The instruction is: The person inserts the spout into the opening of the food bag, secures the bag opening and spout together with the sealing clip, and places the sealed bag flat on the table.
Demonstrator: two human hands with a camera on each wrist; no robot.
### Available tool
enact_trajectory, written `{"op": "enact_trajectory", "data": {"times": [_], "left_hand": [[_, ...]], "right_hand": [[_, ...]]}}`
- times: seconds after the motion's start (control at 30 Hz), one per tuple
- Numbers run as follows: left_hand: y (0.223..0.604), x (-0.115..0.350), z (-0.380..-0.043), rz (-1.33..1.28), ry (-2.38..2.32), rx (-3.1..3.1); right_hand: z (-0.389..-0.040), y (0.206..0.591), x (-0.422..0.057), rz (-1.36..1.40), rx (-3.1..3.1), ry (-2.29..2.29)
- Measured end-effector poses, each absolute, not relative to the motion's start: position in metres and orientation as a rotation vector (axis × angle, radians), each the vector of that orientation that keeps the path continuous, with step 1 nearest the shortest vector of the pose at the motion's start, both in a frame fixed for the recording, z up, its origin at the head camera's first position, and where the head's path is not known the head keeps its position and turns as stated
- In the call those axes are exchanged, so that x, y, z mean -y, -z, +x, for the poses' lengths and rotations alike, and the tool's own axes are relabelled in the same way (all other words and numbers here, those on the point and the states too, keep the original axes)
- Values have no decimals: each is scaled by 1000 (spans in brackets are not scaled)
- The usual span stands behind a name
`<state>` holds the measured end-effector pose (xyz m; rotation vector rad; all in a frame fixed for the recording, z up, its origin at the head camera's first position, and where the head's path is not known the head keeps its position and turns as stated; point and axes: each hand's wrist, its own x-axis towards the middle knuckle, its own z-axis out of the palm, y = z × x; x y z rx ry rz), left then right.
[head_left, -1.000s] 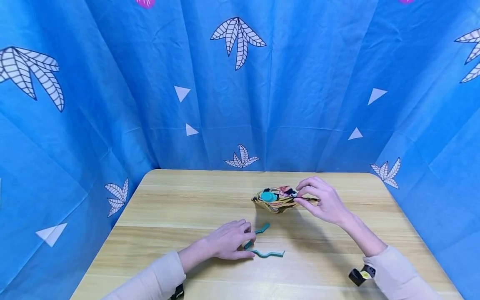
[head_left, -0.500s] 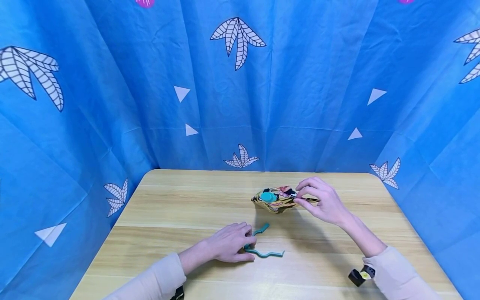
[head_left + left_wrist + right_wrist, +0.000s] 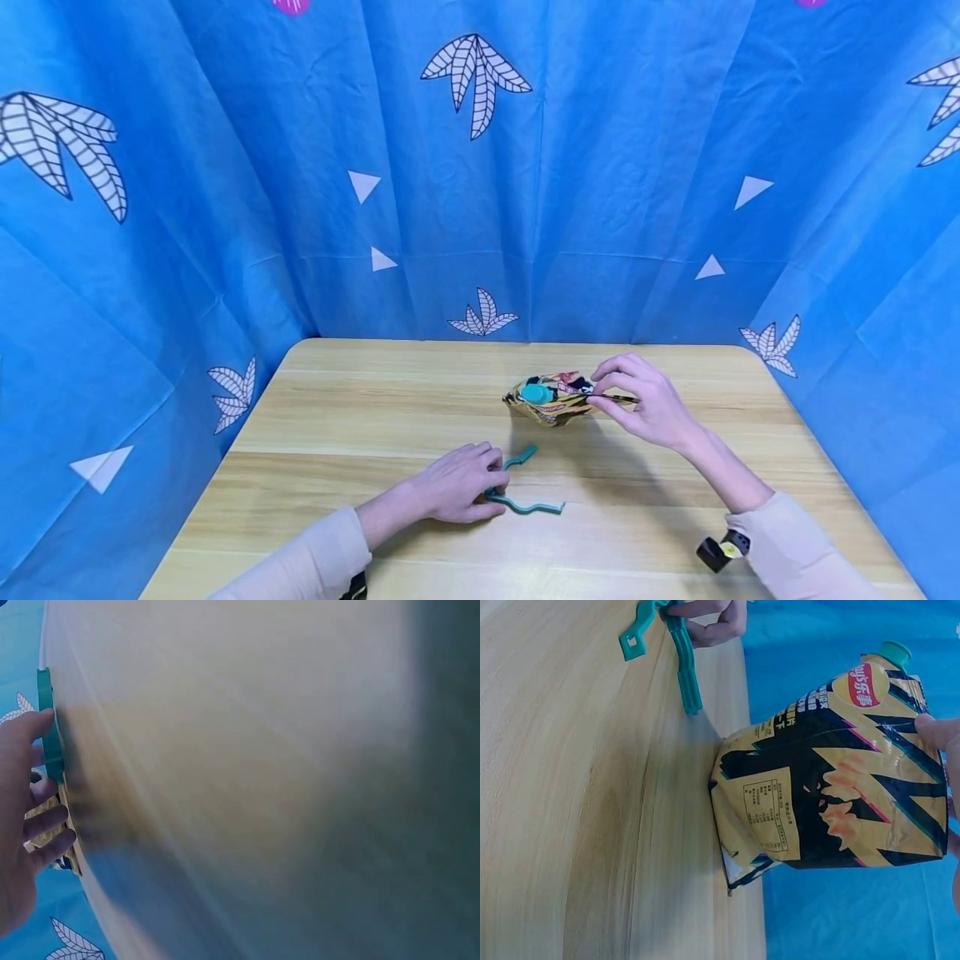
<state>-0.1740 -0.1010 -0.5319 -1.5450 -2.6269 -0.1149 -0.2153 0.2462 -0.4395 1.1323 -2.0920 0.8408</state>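
Note:
A gold-and-black chip bag (image 3: 553,410) stands on the table, its back label facing the right wrist view. My right hand (image 3: 648,402) pinches the bag's top edge between thumb and fingers. A round teal spout cap (image 3: 536,393) sits at the bag's other top corner. Nearer to me, my left hand (image 3: 463,483) grips a teal bag clip (image 3: 534,507) at its hinge end. The clip is spread in a V, both wavy arms pointing toward the right. In the left wrist view, the thumb lies against the clip (image 3: 49,739).
The light wooden table (image 3: 360,392) has rounded far corners. Blue curtains (image 3: 600,167) with leaf and triangle prints hang behind it and along both sides. A black wrist camera (image 3: 722,551) is strapped at the right sleeve.
My left fingers have closed round the clip's hinge end, and the clip has shifted slightly left. My right hand and the chip bag have stayed in place.

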Motion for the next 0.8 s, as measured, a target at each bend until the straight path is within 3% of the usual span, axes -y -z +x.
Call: {"op": "enact_trajectory", "data": {"times": [0.8], "left_hand": [[534, 102, -173, -1558, 70, 2574]], "right_hand": [[-215, 439, -246, 1138, 2093, -829]]}}
